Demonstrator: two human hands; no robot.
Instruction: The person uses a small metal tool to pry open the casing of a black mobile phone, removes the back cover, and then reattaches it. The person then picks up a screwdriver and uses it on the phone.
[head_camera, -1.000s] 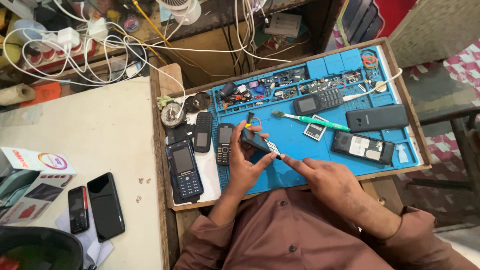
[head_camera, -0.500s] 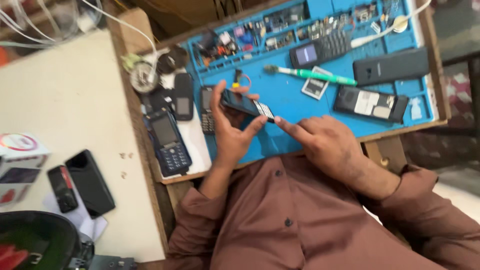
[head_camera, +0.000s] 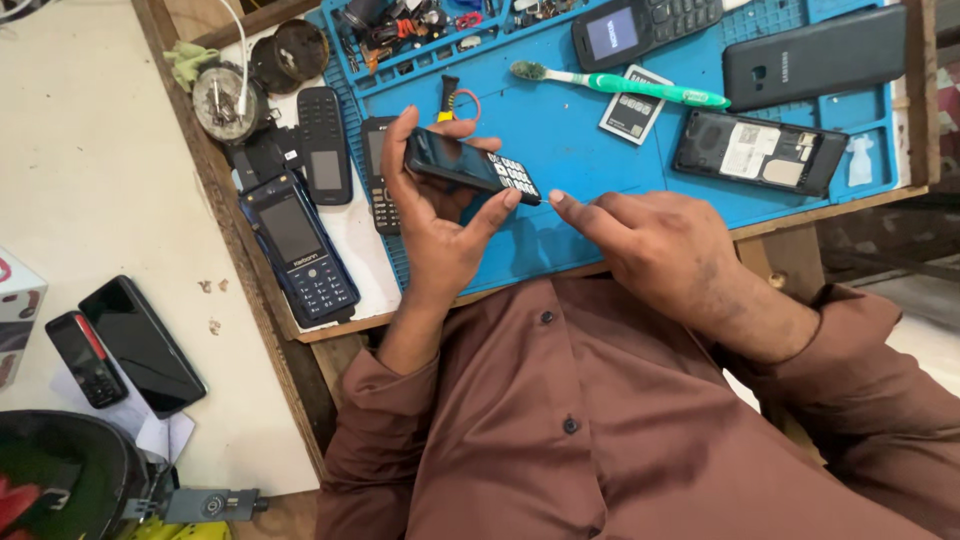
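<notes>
Two hands work one small black keypad phone (head_camera: 470, 167) above the blue mat (head_camera: 600, 150): the left hand (head_camera: 435, 215) grips its body while the right hand (head_camera: 655, 245), fingers loosely curled, presses a fingertip at its lower end, apparently prying, which calls for steady, careful pressure.

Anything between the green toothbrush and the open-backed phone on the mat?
Head view: a loose battery lies between the toothbrush and the open-backed phone, on the blue mat.

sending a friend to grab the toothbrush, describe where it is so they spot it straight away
Find the blue work mat on the wooden bench. Near its top, above the left hand holding a keypad phone, lies the toothbrush. It is the only long green-handled thing there, bristles pointing left, beside a flat battery.
</notes>
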